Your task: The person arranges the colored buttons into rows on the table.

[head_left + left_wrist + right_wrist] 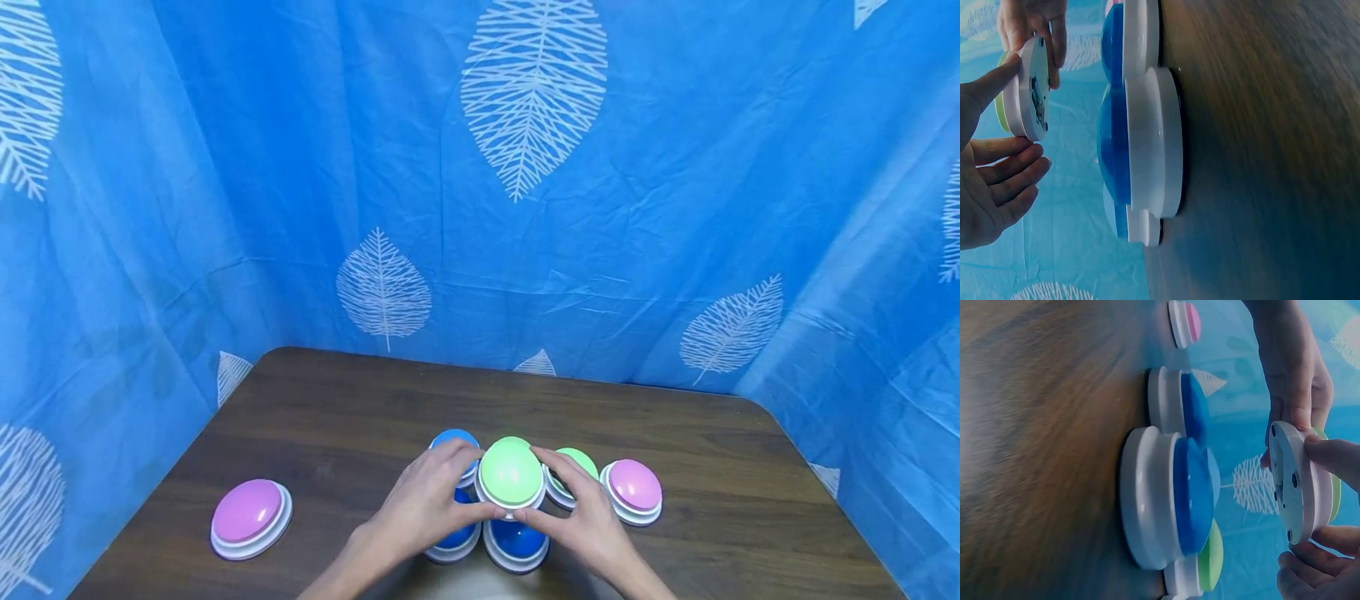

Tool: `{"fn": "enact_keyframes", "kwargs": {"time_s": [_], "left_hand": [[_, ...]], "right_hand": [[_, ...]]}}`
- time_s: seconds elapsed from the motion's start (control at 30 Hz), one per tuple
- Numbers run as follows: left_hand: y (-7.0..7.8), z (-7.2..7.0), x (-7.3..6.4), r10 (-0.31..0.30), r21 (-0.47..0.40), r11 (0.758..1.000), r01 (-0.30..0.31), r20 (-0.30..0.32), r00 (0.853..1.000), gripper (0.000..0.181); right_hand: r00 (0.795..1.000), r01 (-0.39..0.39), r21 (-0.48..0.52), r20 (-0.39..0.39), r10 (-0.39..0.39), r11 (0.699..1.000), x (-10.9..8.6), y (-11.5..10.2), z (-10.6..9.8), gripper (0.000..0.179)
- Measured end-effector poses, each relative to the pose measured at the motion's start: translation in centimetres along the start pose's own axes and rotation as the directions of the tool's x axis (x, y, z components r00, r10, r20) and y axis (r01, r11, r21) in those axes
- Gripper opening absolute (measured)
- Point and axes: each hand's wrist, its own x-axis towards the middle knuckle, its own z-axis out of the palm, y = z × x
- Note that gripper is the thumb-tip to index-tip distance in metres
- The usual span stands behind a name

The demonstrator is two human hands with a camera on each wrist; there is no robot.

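Both hands hold a push button with a light green dome (512,472) and white base above the table. My left hand (426,504) grips its left side, thumb at the near edge. From the right, my right hand (581,525) grips it the same way. The button's underside (1288,481), with dark round spots and a recess, shows in the right wrist view. Below it stand two dark blue buttons (519,542) side by side, partly covered by the hands. Behind the left fingers is a lighter blue button (454,437). A green dome (513,441) peeks out behind the held button.
Another green button (579,467) stands right of the held one, and a pink button (636,485) beside it. Far left on the dark wooden table (360,417) is another pink button (247,510). A blue curtain (442,167) with white leaves surrounds the table.
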Motion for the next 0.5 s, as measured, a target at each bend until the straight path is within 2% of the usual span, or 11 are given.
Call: {"fn": "enact_keyframes", "kwargs": {"time_s": [0.17, 0.33, 0.5], "left_hand": [[0.7, 0.8, 0.4, 0.031, 0.039, 0.999, -0.031, 0.006, 1.000, 0.073], [1.4, 1.7, 0.8, 0.041, 0.050, 0.998, -0.044, 0.055, 0.998, 0.076], [1.9, 2.6, 1.2, 0.107, 0.066, 0.992, -0.111, 0.057, 0.993, 0.074]], "right_hand": [[0.999, 0.025, -0.043, -0.040, -0.026, 0.999, -0.9, 0.7, -0.5, 0.070], [0.994, 0.075, -0.112, -0.074, -0.084, 0.991, -1.9, 1.4, -1.0, 0.068], [0.989, 0.095, -0.165, -0.100, -0.113, 0.982, -2.7, 2.1, -1.5, 0.068]]}}
